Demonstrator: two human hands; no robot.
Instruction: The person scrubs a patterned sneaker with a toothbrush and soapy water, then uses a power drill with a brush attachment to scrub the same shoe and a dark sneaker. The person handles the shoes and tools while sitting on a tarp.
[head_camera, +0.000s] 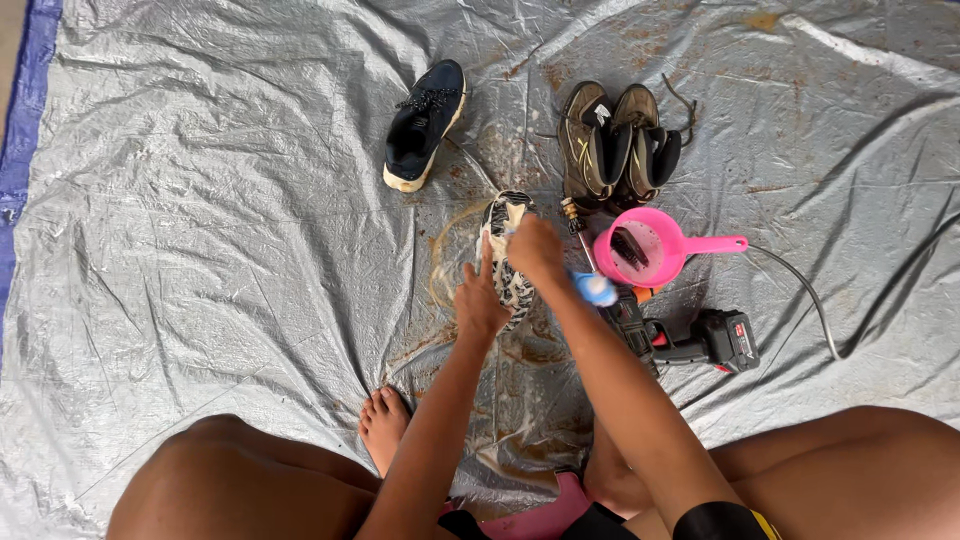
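Observation:
A soapy dark shoe (505, 215) lies sole-up on the grey tarp (200, 250) in front of me. My left hand (480, 298) grips its near end and holds it steady. My right hand (535, 250) is closed over the shoe's middle, apparently on a scrubbing tool that the fingers hide. A small blue and white brush (597, 290) shows just beside my right wrist. Foam and brown water ring the shoe.
A navy sneaker (425, 125) lies at the back left. A pair of muddy brown boots (615, 140) stands at the back right. A pink scoop (645, 250) holding a dark brush, a cordless drill (690, 340) and a thin hose (800, 290) sit at the right. My bare foot (383, 425) rests near.

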